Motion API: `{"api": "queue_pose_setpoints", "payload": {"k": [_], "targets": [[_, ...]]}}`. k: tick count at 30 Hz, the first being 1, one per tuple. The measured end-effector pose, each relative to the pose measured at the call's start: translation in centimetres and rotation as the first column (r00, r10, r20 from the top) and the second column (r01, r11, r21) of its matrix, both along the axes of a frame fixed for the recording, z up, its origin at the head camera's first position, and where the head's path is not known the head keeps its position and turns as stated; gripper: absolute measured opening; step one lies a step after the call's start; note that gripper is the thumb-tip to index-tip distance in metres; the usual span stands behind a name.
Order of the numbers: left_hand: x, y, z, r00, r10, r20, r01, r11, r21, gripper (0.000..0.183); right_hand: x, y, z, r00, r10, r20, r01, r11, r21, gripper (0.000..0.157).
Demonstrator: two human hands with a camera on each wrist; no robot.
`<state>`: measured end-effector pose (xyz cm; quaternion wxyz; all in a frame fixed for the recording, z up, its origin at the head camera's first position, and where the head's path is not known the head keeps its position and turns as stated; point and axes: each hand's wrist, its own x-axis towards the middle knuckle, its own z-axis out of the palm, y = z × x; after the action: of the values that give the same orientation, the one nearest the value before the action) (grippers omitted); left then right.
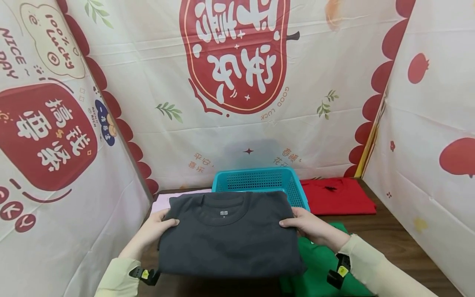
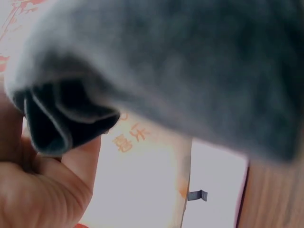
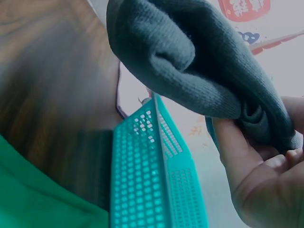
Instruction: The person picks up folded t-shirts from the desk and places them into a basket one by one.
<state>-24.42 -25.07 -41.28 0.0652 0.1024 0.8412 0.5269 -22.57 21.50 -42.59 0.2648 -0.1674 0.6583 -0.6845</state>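
Note:
A folded dark grey T-shirt [image 1: 230, 243], its round collar and white neck label facing up, is held between both hands in front of the body. My left hand [image 1: 154, 229] grips its left edge, thumb on top and fingers underneath. On the opposite edge my right hand [image 1: 313, 227] grips the cloth the same way. In the left wrist view the shirt's folded layers [image 2: 52, 123] hang over the left fingers. The right wrist view has the rolled grey cloth [image 3: 190, 71] pinched above the right palm. Behind the shirt stands a blue-green plastic basket [image 1: 256, 179], partly hidden by it.
A folded red garment [image 1: 337, 198] lies at the back right of the wooden table [image 1: 393, 243]. Green cloth [image 1: 319, 264] lies under and beside the right forearm. A pale lilac garment [image 1: 163, 202] is at the back left. Printed fabric walls [image 1: 148, 82] enclose the table.

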Motion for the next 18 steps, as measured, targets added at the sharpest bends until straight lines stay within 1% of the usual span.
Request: {"api": "queue_pose_setpoints", "payload": {"k": [3, 6, 13, 18], "targets": [[-0.4, 0.5, 0.3, 1.0, 0.0, -0.028, -0.001, 1.0, -0.027, 0.043, -0.3, 0.6, 0.5, 1.0, -0.01, -0.019, 0.01, 1.0, 0.014, 0.051], [-0.7, 0.9, 0.6, 0.999, -0.004, -0.039, 0.003, 1.0, -0.03, 0.046, -0.4, 1.0, 0.8, 0.999, -0.024, -0.023, 0.024, 0.999, 0.024, 0.052], [-1.4, 2.1, 1.2, 1.0, -0.016, 0.004, 0.016, 0.999, 0.04, 0.045, -0.9, 2.2, 1.3, 0.999, -0.042, -0.023, 0.042, 0.999, 0.027, 0.05], [-2.0, 2.7, 1.6, 0.999, -0.032, -0.007, 0.032, 0.999, 0.04, 0.044, -1.5, 2.8, 1.7, 0.997, -0.069, -0.027, 0.07, 0.997, 0.039, 0.053]]}}
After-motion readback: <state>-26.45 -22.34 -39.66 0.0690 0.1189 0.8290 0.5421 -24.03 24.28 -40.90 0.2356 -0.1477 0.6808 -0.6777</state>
